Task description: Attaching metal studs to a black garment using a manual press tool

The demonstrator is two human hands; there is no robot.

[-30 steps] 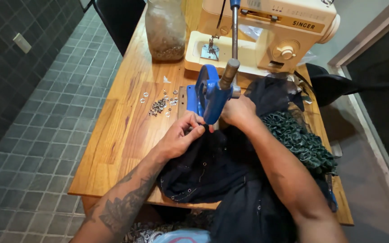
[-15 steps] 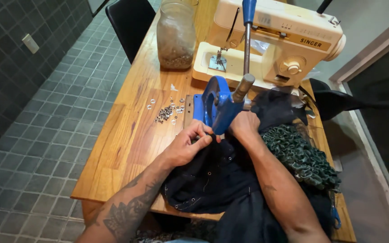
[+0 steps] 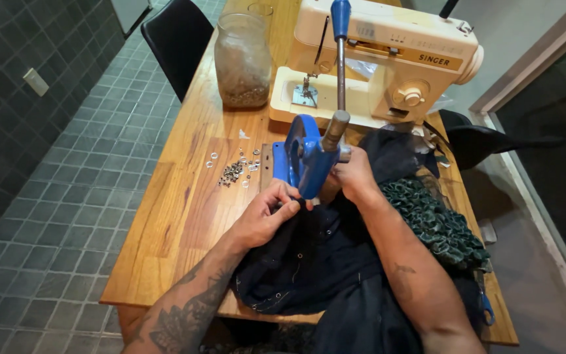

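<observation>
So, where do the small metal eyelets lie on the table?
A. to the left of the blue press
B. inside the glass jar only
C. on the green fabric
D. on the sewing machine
A: the loose eyelets lie scattered on the wooden table, just left of the blue press.

I had only the one head view, worn high and tilted steeply down and forward over the wooden table (image 3: 185, 216). It sat close to both forearms at the near edge. The blue hand press (image 3: 306, 157) stood mid-frame, the cream sewing machine (image 3: 388, 59) at the far end. Tiled floor (image 3: 47, 196) filled the left side.
</observation>
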